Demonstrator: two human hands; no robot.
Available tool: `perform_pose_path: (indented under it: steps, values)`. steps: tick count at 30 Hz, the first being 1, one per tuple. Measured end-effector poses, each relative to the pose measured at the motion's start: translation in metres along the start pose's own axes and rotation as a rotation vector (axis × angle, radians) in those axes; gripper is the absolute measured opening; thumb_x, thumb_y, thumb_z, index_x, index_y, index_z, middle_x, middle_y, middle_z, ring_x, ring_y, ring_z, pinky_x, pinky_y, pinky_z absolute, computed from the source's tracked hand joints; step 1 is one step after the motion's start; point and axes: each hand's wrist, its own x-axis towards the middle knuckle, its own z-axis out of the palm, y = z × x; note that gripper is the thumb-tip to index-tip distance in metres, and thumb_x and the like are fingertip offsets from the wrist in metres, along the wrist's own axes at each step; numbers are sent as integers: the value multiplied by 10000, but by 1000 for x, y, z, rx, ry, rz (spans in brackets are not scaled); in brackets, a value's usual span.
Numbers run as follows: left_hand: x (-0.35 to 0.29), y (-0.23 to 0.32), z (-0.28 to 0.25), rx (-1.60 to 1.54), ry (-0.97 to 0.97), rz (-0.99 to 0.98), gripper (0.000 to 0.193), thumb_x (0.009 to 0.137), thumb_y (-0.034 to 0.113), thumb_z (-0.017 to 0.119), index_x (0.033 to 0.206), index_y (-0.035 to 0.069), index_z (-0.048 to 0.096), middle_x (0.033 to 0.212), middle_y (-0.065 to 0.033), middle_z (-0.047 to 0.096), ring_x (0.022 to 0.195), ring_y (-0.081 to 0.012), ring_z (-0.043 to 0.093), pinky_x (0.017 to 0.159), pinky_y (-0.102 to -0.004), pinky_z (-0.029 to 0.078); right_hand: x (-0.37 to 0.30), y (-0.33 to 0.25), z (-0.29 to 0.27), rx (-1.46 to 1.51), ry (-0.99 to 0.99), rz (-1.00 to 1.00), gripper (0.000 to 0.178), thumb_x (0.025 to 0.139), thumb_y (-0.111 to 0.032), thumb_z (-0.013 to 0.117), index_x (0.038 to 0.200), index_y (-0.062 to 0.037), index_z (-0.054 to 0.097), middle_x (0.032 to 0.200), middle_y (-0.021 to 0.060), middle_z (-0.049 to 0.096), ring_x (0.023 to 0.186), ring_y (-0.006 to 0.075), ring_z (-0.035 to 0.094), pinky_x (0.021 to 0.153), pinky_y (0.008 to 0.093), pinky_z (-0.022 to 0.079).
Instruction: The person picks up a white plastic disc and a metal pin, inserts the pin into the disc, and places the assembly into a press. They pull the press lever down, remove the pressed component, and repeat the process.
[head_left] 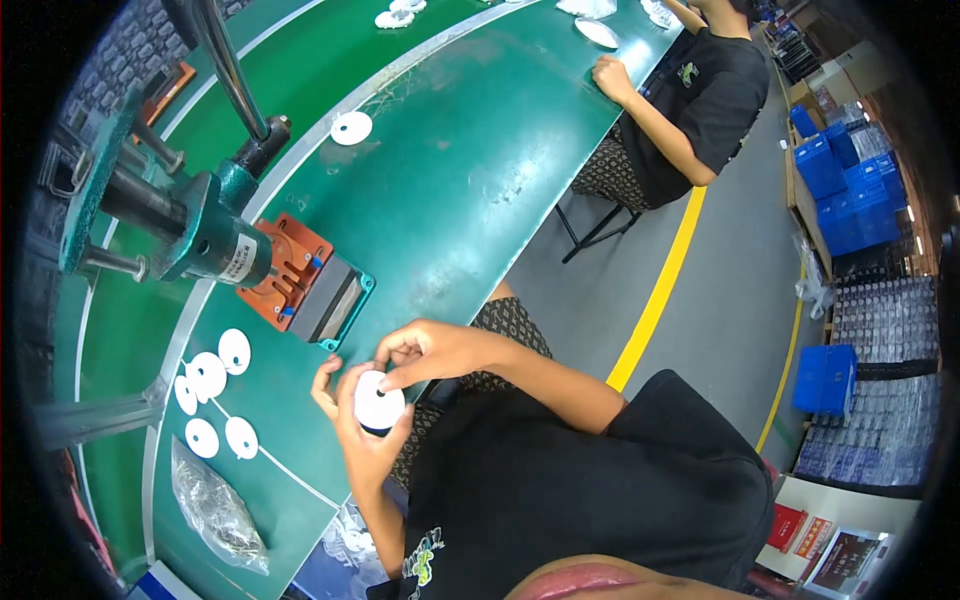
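My left hand [352, 425] is curled round the rim of a round white plastic disc [380, 408] with a small dark centre hole. A dark edge shows below the disc. My right hand [428, 352] is closed over the disc's far side, its thumb and fingertips pinched near the centre hole. Whatever is between those fingertips is too small to make out. Just beyond my hands stands a green hand press [215, 235] with an orange fixture [290, 265] on its base. Several similar white discs [207, 375] lie on the green table [450, 200] to the left.
A clear bag of small metal parts [215, 500] lies at the near left. One white disc [351, 128] rests by the green conveyor belt [300, 60]. A co-worker [690, 110] sits farther along the table. Below the near table edge is a bin of white parts [350, 540].
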Motion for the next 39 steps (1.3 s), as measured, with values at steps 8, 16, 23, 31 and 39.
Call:
perform_pose_path:
  steps: [8, 16, 23, 31, 39]
  values:
    - [15, 31, -6, 204, -11, 95, 454, 780, 6, 698, 1223, 58, 615, 1298, -202, 535, 1215, -409, 519, 1013, -442, 421, 4, 8, 9, 341, 125, -125, 230, 933, -113, 629, 1110, 34, 642, 1024, 41, 676, 955, 84, 608, 843, 261, 489]
    - [45, 32, -4, 260, 228, 208, 343, 759, -10, 715, 1094, 66, 702, 1221, -169, 580, 1207, -363, 538, 1010, -440, 440, -15, -32, 7, 162, 308, -59, 303, 978, -204, 577, 1173, 25, 612, 1013, 32, 662, 917, 43, 574, 770, 225, 479]
    - [100, -2, -19, 653, 359, 396, 283, 855, 41, 649, 1134, 65, 682, 1135, -170, 613, 1182, -327, 559, 1081, -497, 361, -1, -6, -17, -943, 842, -278, 693, 733, -433, 791, 1265, -52, 561, 961, 195, 641, 797, 308, 638, 720, 396, 521]
    - [101, 19, -16, 794, 314, 241, 419, 874, 183, 667, 1224, -21, 559, 1300, -202, 549, 1264, -395, 470, 1102, -493, 321, 54, -18, -50, -1308, 577, -401, 891, 633, -648, 732, 1254, -32, 564, 884, 154, 636, 828, 323, 640, 711, 400, 515]
    - [95, 111, -18, 405, 227, 336, 109, 817, -25, 657, 923, -22, 681, 840, -139, 706, 806, -272, 695, 800, -359, 531, 64, -2, -68, -1274, 519, -549, 917, 601, -723, 693, 1197, -31, 610, 787, 116, 644, 754, 291, 661, 653, 390, 523]
